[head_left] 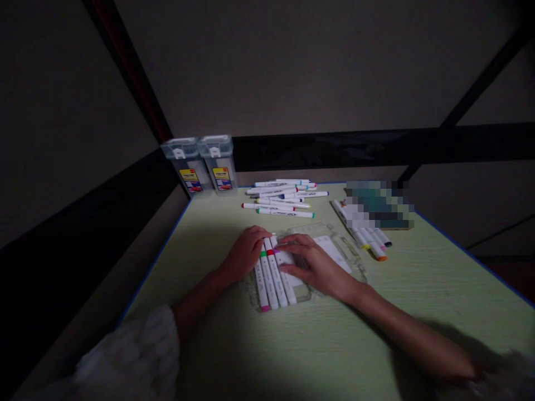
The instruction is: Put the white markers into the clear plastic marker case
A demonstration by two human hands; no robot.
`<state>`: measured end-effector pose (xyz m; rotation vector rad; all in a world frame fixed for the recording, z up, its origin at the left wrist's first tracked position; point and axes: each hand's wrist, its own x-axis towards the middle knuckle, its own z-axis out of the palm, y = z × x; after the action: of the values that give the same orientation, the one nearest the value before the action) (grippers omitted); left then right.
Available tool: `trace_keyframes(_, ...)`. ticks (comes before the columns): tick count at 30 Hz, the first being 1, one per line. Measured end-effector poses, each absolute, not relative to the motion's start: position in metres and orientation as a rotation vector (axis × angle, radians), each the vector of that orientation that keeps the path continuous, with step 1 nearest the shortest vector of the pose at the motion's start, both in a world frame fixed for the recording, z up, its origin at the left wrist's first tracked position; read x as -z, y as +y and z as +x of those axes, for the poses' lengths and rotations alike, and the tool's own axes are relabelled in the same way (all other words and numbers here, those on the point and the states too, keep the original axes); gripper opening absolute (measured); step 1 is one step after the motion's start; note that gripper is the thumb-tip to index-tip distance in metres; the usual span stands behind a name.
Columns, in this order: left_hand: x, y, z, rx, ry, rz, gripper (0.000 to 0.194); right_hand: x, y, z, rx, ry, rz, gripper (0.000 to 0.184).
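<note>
White markers (272, 281) lie side by side in the open clear case (308, 292), and light, even fingertip pressure looks best for keeping them straight! Left hand (244, 253) curls at their far ends, grip unclear; right hand (320, 267) spreads over them, hiding part of the row. Beyond, loose markers (285, 213) overlap; two lidded boxes (221, 175) stand behind.

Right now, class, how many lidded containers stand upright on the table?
2: left container and right container, side by side at the far left of the table.
</note>
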<state>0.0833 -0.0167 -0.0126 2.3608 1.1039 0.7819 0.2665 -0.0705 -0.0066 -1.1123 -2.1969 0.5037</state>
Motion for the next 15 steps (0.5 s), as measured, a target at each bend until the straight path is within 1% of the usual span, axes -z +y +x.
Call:
trace_keyframes(8,0.012,-0.004,0.083,-0.770,1.025,2.386,0.031,0.008,-0.068,0.263,-0.469,-2.138,-1.150,0.028)
trace_keyframes(15,0.020,0.012,0.088,-0.848,0.955,2.339,0.029,0.010,-0.061,0.264,-0.441,-2.097,-1.191,0.028)
